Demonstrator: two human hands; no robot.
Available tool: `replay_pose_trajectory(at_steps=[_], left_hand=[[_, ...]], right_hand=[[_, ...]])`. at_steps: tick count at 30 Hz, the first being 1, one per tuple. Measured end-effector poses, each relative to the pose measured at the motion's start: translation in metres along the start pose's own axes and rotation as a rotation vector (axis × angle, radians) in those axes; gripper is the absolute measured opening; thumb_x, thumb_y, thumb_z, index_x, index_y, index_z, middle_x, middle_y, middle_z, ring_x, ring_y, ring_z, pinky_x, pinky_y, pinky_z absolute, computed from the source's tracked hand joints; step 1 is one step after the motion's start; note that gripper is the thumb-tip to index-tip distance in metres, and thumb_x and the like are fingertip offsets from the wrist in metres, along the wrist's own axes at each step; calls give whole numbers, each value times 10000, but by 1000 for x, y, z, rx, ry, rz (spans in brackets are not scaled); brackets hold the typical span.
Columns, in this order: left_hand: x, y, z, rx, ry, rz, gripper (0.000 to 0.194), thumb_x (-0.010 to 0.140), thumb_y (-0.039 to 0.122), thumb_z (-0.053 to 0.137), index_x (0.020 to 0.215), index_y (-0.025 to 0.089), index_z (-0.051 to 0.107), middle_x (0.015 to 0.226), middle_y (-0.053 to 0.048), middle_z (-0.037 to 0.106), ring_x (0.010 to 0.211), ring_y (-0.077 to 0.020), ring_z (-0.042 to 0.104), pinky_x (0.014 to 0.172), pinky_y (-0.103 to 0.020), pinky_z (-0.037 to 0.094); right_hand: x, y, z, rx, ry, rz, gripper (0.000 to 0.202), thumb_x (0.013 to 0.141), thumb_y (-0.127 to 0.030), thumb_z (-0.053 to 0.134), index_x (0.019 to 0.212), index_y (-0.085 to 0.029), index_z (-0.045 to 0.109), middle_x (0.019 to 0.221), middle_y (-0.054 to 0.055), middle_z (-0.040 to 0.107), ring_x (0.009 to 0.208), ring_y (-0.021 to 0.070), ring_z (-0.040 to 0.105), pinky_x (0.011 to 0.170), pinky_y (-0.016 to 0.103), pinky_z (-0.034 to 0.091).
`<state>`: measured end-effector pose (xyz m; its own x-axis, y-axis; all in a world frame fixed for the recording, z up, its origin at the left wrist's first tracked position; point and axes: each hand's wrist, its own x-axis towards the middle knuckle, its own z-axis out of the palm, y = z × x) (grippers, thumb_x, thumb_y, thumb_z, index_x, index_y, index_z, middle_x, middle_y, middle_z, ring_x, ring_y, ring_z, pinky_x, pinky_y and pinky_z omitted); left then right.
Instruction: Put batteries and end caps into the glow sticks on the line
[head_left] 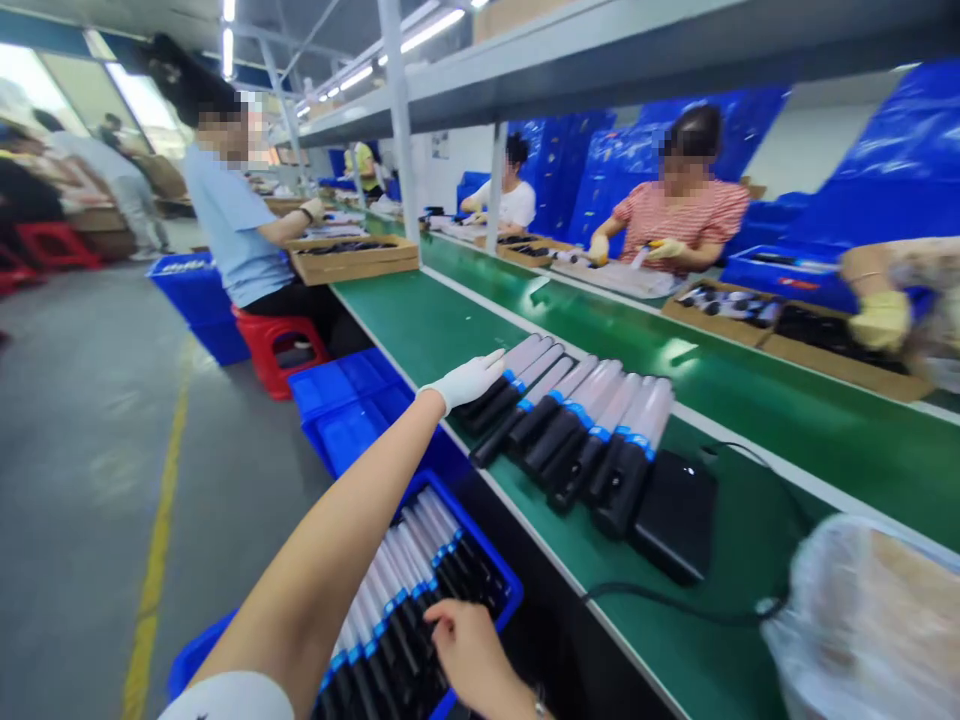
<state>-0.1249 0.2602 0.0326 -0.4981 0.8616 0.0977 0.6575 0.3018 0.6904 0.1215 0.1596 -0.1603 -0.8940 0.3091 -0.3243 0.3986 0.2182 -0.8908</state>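
My left hand (pixel 469 383), in a white glove, reaches over the green bench with its fingers stretched out. It lies against the left end of a row of light sticks (pixel 574 415) with black handles, blue bands and clear tubes. Below the bench edge stands a blue crate (pixel 512 590), packed with several more such light sticks (pixel 397 580). Over the crate's right side is my bare right hand (pixel 476 650), its fingers curled in near the black handles. Whatever those fingers hold, if anything, is hidden.
A black box (pixel 676 515) with a cable lies right of the row. A lined bin (pixel 862 620) stands at lower right. Blue crates (pixel 349 400) sit beside the bench. Co-workers (pixel 679 200) sit opposite, with cardboard trays (pixel 720 318). Another person (pixel 232 220) sits farther along on a red stool (pixel 277 350).
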Motion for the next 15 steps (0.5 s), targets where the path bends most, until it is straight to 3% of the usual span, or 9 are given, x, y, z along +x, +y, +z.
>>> replay_pose_trajectory(at_steps=[2, 4, 7, 10, 13, 15], left_hand=[[-6, -15, -4, 38, -43, -13, 601, 969, 473, 333, 1468, 141, 375, 1542, -117, 339, 1421, -220, 325, 1199, -423, 175], [-6, -25, -5, 69, -87, -8, 643, 974, 472, 266, 1511, 120, 292, 1568, -90, 283, 1443, -203, 280, 1206, -352, 156], [2, -31, -12, 69, -119, 27, 677, 959, 498, 258, 1516, 115, 288, 1568, -58, 288, 1443, -198, 281, 1209, -326, 150], [2, -41, -35, 15, -54, 95, 672, 952, 468, 258, 1510, 95, 302, 1570, -41, 285, 1448, -159, 265, 1211, -278, 141], [-35, -79, -59, -112, 204, 102, 653, 953, 420, 113, 1522, 129, 243, 1569, -47, 297, 1432, -143, 299, 1155, -288, 295], [-86, -126, -51, -246, 576, -180, 633, 941, 460, 79, 1469, 203, 317, 1513, -34, 401, 1343, -143, 442, 1074, -279, 403]], right_hand=[[21, 32, 6, -2, 1, 122, 330, 834, -90, 478, 1047, -144, 723, 1022, 97, 708, 989, 214, 664, 942, 333, 476], [42, 62, 13, 3, -24, 253, 251, 883, -147, 521, 1078, -122, 677, 934, 79, 700, 845, 169, 671, 849, 318, 516], [66, 97, 26, 13, -64, 415, 229, 948, -255, 536, 1106, -109, 613, 831, 21, 657, 643, 91, 610, 688, 254, 531], [87, 121, 38, 22, -73, 472, 252, 971, -294, 519, 1129, -111, 590, 861, 15, 639, 649, 73, 592, 667, 232, 530], [117, 141, 47, 19, -68, 482, 262, 969, -295, 524, 1145, -112, 587, 898, 25, 645, 700, 86, 611, 707, 255, 542], [146, 156, 48, 12, -60, 474, 260, 947, -283, 561, 1139, -112, 598, 942, 37, 658, 780, 112, 637, 780, 299, 548]])
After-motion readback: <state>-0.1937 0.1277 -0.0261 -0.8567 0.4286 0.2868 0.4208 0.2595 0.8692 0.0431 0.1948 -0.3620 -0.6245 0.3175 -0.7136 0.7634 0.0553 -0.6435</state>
